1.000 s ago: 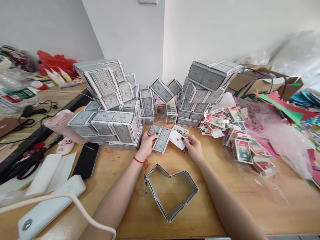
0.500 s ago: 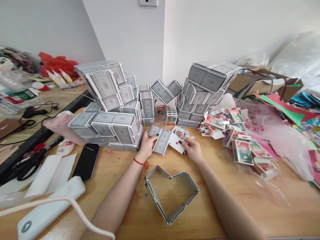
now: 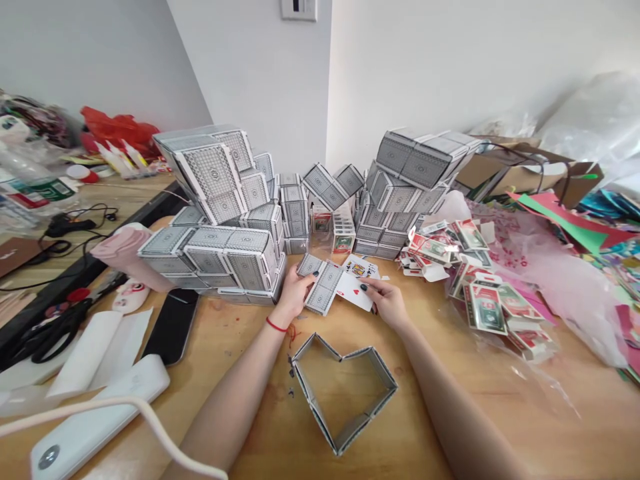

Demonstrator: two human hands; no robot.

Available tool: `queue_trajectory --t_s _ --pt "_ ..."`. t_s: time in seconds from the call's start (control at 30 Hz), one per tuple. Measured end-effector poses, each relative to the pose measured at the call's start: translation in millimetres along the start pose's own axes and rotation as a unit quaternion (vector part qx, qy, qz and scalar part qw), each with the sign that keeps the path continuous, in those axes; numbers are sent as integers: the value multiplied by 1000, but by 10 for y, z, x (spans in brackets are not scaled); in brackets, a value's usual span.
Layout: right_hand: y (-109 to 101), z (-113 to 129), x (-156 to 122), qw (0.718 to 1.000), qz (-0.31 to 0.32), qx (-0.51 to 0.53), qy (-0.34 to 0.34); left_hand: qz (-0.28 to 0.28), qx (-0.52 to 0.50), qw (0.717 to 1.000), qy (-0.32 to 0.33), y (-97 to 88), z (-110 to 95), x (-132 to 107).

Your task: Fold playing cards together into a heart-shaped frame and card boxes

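Cards (image 3: 325, 288), grey-backed, clamped in L hand (image 3: 294, 293) fingers (image 3: 306, 283); R hand (image 3: 391, 305) pinching red-heart card (image 3: 353, 293); heart-shaped frame (image 3: 353, 428) nr.

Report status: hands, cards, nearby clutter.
Left hand holding gray-backed cards. Right hand pinching face-up heart card. Heart-shaped frame between forearms.

Loaded wooden desk (image 3: 555, 433)

1 heart-shaped frame (image 3: 354, 429) stands at near centre; beyond it lies a face-up picture card (image 3: 359, 268). Patterned blocks (image 3: 213, 260) are stacked far left and far right. A black phone (image 3: 171, 327) and a white device (image 3: 103, 415) lie left, a heap of red-and-white boxes (image 3: 486, 308) right.
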State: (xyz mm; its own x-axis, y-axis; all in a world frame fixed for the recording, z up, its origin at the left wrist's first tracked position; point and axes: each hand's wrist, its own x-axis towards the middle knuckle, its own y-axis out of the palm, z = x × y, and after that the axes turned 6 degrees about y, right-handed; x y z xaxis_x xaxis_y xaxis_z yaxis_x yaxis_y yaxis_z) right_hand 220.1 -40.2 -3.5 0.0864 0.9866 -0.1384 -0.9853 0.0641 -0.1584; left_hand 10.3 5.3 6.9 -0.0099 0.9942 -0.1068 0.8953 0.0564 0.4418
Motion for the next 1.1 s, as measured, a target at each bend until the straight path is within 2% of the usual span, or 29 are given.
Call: queue_trajectory --t_s 0.2,0.37,0.6,0.67,0.73,0.83,0.93,1.1 --pt "1 0 2 1000 -7 6 7 2 1 1000 -2 -12 7 5" --pt "6 -14 4 1000 -15 10 -1 24 23 999 6 -26 19 4" --pt "36 -20 15 997 -56 -14 -45 18 65 997 44 -38 64 -3" --pt "55 5 5 998 -54 17 -26 17 72 996 56 -36 76 -9" --pt "75 38 -8 995 -41 89 8 11 69 996 58 -28 78 -15" --pt "100 84 -30 978 15 199 62 18 44 998 35 -12 53 -17" --pt "117 99 -54 972 57 212 84 49 3 999 -17 -14 1 -11" --pt "90 67 -48 988 -4 145 45 98 24 992 -77 -76 -76 -19"
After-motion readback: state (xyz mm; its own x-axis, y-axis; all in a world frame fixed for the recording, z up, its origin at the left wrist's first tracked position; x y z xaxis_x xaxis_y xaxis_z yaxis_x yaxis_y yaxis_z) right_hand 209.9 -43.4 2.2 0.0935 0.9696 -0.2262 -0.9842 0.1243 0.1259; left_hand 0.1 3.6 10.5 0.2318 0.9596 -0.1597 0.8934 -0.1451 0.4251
